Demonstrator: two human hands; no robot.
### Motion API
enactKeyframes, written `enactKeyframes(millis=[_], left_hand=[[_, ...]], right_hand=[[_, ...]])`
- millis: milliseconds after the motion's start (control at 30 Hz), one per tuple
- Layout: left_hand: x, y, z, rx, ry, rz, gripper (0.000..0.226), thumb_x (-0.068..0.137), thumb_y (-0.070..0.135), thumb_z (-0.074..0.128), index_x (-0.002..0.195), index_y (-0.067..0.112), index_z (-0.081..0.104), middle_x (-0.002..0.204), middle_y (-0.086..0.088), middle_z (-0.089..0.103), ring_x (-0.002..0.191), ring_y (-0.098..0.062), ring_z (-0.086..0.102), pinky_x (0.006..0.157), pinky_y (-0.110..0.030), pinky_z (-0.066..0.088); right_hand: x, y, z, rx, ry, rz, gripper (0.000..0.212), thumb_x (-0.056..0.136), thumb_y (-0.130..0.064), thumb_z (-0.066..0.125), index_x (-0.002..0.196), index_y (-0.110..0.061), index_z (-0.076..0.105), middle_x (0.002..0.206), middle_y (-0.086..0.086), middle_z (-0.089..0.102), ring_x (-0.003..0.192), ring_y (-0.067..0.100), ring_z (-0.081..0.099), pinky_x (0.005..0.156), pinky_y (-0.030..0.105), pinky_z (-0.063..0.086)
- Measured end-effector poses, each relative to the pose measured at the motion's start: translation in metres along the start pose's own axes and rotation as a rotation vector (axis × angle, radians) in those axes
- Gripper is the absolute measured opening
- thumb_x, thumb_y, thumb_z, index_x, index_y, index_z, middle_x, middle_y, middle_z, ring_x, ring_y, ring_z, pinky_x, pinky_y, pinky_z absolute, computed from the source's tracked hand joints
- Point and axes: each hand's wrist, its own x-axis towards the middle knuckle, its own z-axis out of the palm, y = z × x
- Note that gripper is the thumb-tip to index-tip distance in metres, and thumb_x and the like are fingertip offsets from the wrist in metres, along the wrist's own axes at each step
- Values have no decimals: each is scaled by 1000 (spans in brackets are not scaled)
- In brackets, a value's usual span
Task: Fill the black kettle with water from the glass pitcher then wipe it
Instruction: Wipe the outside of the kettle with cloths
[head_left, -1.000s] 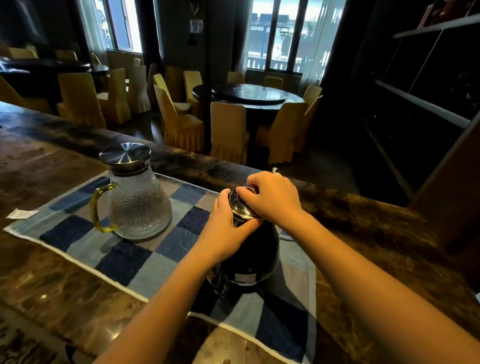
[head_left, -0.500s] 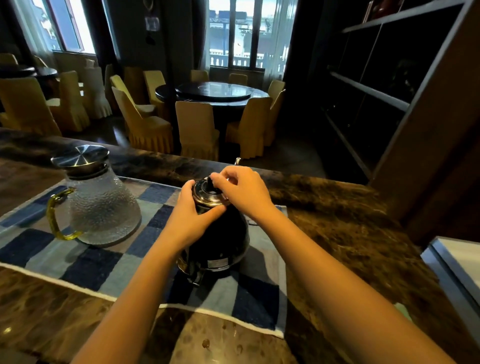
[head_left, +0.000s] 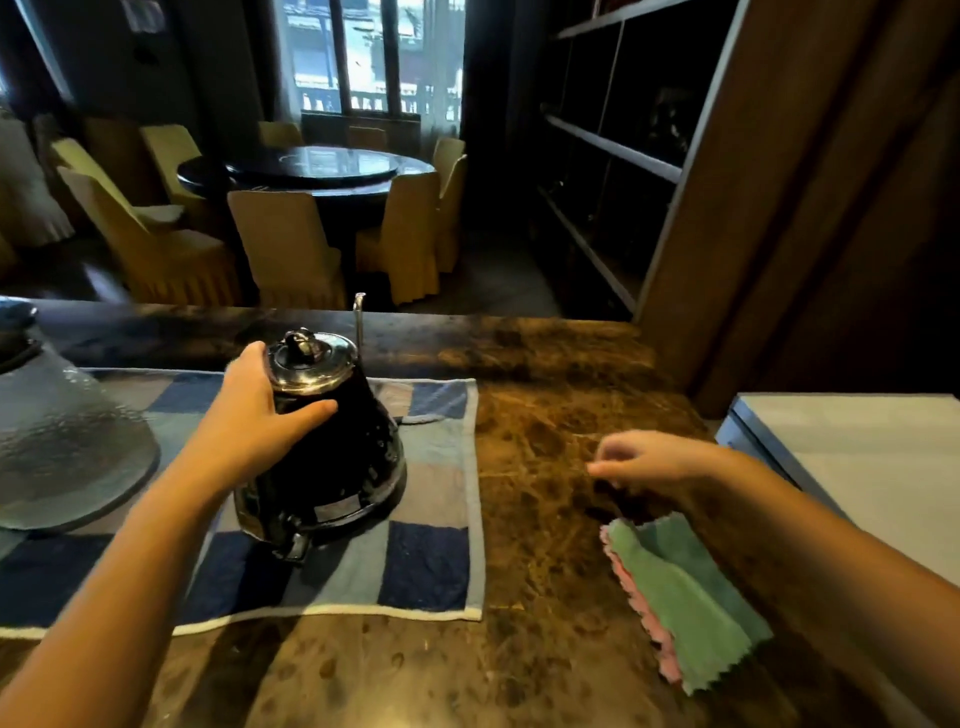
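Black bell-shaped kettle (head_left: 332, 457) with its shiny steel lid (head_left: 311, 361) on stands upright on a blue-and-grey checked cloth (head_left: 431, 561) spread over the brown marble counter (head_left: 545, 415). The left grip (head_left: 260, 415) wraps the kettle's upper body just under the lid, thumb across the front. The right grip (head_left: 654, 460) hovers over bare counter, well apart from the kettle, fingers loosely curled and holding nothing. Just beneath its wrist lies a folded green cloth (head_left: 685, 587) with a pink edge. A textured glass pitcher (head_left: 62, 441) stands at the left edge of the checked cloth.
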Motion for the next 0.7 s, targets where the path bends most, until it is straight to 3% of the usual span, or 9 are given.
enactKeyframes(millis=[67, 133, 200, 300, 400, 467, 600, 700], left_hand=[[5, 5, -4, 43, -26, 74, 59, 71, 30, 79, 119, 9, 50, 119, -13, 55, 114, -30, 52, 97, -46, 45], [14, 15, -8, 82, -55, 106, 59, 71, 38, 77, 116, 7, 53, 114, -14, 61, 106, -30, 58, 91, -45, 49], [25, 25, -10, 159, -87, 104, 78, 72, 51, 72, 131, 6, 46, 130, -18, 55, 117, -32, 53, 99, -47, 45], [38, 40, -6, 207, -123, 85, 74, 79, 45, 67, 138, 9, 41, 138, -13, 51, 124, -29, 50, 102, -41, 40], [44, 42, 1, 200, -36, 140, 36, 82, 39, 66, 110, 16, 65, 106, -5, 69, 100, -21, 63, 83, -32, 47], [46, 38, 4, 157, 44, 144, 16, 83, 35, 65, 90, 22, 70, 89, 1, 70, 88, -18, 65, 72, -30, 45], [48, 36, 7, 128, 76, 125, 9, 83, 33, 65, 83, 25, 69, 82, 4, 69, 81, -14, 63, 68, -28, 43], [48, 34, 8, 118, 88, 115, 8, 83, 33, 65, 83, 25, 69, 82, 4, 69, 81, -14, 64, 69, -28, 45]], right_hand=[[-18, 27, 9, -180, -29, 198, 42, 86, -56, 56, 108, -20, 56, 105, -2, 60, 98, 18, 60, 85, 35, 50], [-32, 41, 19, -283, 24, 298, 52, 79, -64, 59, 110, -24, 51, 105, -5, 58, 94, 14, 57, 79, 33, 50], [-39, 47, 29, -252, 87, 301, 51, 76, -65, 62, 103, -25, 50, 97, -8, 58, 88, 12, 57, 68, 30, 45], [-43, 49, 43, -99, 159, 228, 35, 76, -57, 66, 88, -25, 56, 90, -8, 60, 81, 10, 58, 65, 30, 45], [-43, 49, 58, 80, 266, 130, 19, 81, -39, 69, 75, -24, 59, 82, -2, 64, 77, 14, 60, 68, 33, 50], [-39, 46, 62, 196, 301, 81, 17, 87, -30, 65, 74, -21, 58, 79, 0, 63, 75, 17, 60, 67, 33, 49], [-18, 21, 40, 540, 338, 20, 19, 95, -20, 54, 76, -14, 57, 79, 3, 54, 72, 15, 51, 65, 26, 41], [-5, -18, 5, 776, 497, -105, 19, 97, -19, 49, 80, -14, 56, 80, 4, 52, 74, 14, 49, 64, 28, 38]])
